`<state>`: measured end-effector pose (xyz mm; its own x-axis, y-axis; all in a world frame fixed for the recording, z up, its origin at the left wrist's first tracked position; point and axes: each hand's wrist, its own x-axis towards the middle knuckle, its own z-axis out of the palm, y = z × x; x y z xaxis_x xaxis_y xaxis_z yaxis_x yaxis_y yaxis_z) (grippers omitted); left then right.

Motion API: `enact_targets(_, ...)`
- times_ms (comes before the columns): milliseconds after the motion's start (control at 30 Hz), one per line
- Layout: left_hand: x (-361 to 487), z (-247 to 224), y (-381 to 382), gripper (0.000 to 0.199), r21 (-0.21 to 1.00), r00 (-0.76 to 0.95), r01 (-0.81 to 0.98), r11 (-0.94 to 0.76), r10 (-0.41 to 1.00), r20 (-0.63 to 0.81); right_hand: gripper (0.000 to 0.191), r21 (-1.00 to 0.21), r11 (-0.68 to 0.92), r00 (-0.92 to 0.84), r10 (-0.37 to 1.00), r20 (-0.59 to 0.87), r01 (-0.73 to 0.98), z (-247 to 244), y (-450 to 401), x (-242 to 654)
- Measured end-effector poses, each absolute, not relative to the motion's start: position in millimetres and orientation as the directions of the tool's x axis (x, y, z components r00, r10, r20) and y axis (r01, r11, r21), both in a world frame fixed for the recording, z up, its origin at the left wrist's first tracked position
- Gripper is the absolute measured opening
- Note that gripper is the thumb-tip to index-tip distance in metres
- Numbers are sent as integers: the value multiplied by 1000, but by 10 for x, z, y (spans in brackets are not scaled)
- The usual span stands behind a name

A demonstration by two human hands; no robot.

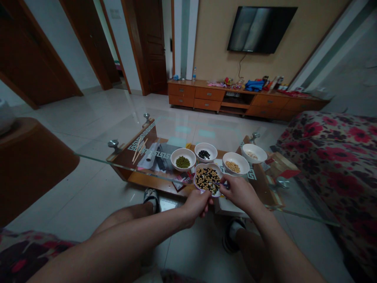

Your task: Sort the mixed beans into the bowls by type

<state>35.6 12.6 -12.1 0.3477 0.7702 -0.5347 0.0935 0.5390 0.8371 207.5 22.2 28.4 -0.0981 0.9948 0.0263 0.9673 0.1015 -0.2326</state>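
Observation:
A scalloped white dish (220, 169) of mixed black, yellow and green beans (206, 179) sits at the near edge of the glass table. My left hand (199, 204) is closed on its near rim. In the closed fingers of my right hand (239, 190) is a thin, dark, tweezers-like tool (217, 183), its tip over the beans. Around the dish stand white bowls: one with green beans (183, 162), one with black beans (204, 154), one with yellow beans (232, 167), and one with pale pieces (252, 155) I cannot identify.
Light wooden chopsticks (140, 150) lie on the left of the glass table (97, 151), whose edge runs before my knees. A lower shelf holds a clear roll (150, 155) and papers. A flowered sofa (324, 157) is at right, a long TV cabinet (207, 94) beyond.

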Motion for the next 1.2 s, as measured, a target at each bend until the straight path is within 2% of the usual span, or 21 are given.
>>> enact_targets(933,366,-170,128,26,837,352,101,538,768,-536,16,-233,112,-118,993,-12,966,271,232,2058)
enact_targets(1200,365,-156,127,28,835,350,102,541,766,-539,15,-228,133,-131,991,21,965,253,234,2061)
